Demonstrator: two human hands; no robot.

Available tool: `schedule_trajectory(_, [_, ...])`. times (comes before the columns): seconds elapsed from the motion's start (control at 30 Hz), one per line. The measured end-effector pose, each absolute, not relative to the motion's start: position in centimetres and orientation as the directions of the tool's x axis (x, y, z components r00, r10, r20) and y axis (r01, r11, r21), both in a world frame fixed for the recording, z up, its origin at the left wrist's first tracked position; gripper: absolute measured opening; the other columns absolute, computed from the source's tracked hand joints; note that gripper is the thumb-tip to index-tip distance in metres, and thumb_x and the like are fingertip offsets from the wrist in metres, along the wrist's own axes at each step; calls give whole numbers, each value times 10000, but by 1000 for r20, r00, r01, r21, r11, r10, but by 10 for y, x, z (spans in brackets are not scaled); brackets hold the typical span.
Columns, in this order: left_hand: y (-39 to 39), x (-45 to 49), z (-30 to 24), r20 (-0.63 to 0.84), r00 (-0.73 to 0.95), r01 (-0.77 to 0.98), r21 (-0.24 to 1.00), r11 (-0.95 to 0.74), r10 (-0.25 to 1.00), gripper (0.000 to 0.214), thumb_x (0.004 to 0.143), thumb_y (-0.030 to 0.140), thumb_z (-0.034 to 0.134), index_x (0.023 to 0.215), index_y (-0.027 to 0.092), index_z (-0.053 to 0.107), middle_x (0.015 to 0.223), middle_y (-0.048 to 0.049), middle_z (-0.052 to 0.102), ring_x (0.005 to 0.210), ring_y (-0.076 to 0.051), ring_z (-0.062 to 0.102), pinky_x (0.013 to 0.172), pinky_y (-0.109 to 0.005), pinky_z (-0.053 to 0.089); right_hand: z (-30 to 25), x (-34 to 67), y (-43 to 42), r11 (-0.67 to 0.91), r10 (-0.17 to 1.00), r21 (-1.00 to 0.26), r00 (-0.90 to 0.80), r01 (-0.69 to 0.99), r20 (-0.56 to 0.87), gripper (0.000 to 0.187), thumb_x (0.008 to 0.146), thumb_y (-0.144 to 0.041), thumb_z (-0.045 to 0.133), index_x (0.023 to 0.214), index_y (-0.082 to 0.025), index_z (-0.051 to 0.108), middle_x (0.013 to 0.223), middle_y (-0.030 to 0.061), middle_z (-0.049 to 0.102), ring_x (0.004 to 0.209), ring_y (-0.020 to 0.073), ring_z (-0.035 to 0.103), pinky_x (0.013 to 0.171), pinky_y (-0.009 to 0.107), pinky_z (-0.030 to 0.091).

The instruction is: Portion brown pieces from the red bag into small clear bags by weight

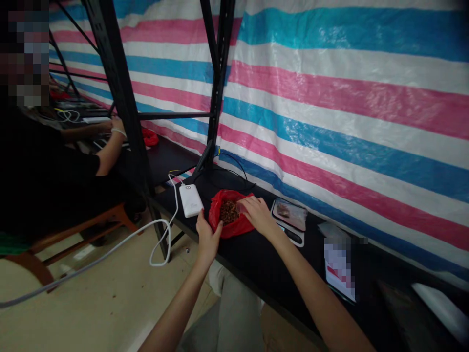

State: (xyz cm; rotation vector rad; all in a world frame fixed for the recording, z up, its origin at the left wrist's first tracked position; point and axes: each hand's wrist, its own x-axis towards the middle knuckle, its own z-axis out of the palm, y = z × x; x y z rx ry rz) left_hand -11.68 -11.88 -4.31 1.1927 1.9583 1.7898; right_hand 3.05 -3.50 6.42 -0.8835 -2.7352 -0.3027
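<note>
A red plastic bag (234,229) stands with its mouth rolled open on the black table, holding small brown granules or pieces (229,211). My left hand (208,237) is at the bag's near left side, thumb and forefinger apart, the thumb against the red plastic. My right hand (258,215) reaches over the bag's right rim with fingers bent together. Something pale and see-through shows at its fingertips, too small to name. Right of the bag lies a digital scale (295,237), with a clear plastic pouch (289,213) of brown material on it.
A white power bank (191,200) with a white cable (161,222) lies left of the bag. A phone (339,269) rests farther right. Black shelf posts (216,83) rise behind the table (264,274). Another person's arm (113,149) is at the left table.
</note>
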Motion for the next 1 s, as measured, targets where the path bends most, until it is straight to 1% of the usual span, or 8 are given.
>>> schedule_trajectory(0.1, [-111,-114,-46,242,-602,281,956,-82,761,569,737,336,553,1248,128,410,1389,-158,320,1314,-287,238,1073,-461,209,55,13,-24,766,527,274,-812,582,251,326,838,-75,392,1133,-141,514,1026,119,617,962,235,498,777,364,337])
schedule_trajectory(0.17, [-106,-113,-45,166,-608,171,982,-76,776,464,779,335,497,1205,153,472,1399,-126,332,1320,-257,248,1085,-434,202,51,8,-19,764,525,313,-825,565,207,310,843,-66,374,1101,-126,534,995,128,624,949,235,503,770,362,338])
schedule_trajectory(0.3, [-98,-111,-39,110,-609,-45,984,-172,785,429,838,380,406,1198,164,498,1329,-95,453,1263,-213,372,1070,-389,264,48,6,-17,805,503,275,-851,525,153,279,854,-70,370,1022,-160,575,1001,106,629,975,214,507,785,346,341])
schedule_trajectory(0.43, [-95,-102,-34,101,-639,-160,952,-260,762,463,848,453,385,1179,161,527,1228,-76,557,1170,-201,485,1013,-348,360,44,8,-17,812,526,201,-837,548,154,229,826,-86,450,993,-170,584,987,89,639,975,204,521,808,336,344])
schedule_trajectory(0.6, [-95,-85,-30,51,-676,-249,923,-293,735,425,858,427,389,1145,158,551,1169,-61,600,1101,-193,542,963,-321,411,37,11,-19,815,561,55,-809,577,173,344,744,-139,614,1078,-176,540,1023,77,634,987,201,540,814,337,360])
schedule_trajectory(0.77, [-90,-82,-27,55,-651,-280,910,-306,757,408,859,392,393,1161,153,529,1194,-62,582,1114,-186,532,972,-311,401,33,12,-16,778,625,-71,-758,624,187,374,702,-161,665,1060,-199,566,985,62,649,958,205,568,819,366,379])
schedule_trajectory(0.87, [-89,-86,-30,53,-636,-271,919,-287,770,405,870,380,374,1173,149,513,1202,-67,575,1116,-185,530,974,-307,400,28,11,-11,741,669,-260,-716,619,201,360,683,-171,679,1029,-207,588,923,42,662,901,188,594,827,358,405])
schedule_trajectory(1.0, [-91,-89,-34,57,-644,-226,938,-261,763,406,880,368,370,1216,164,474,1263,-74,524,1167,-181,484,1016,-314,354,14,9,-9,639,728,-586,-637,498,253,356,679,-157,661,1026,-186,588,938,34,671,816,145,623,809,298,453])
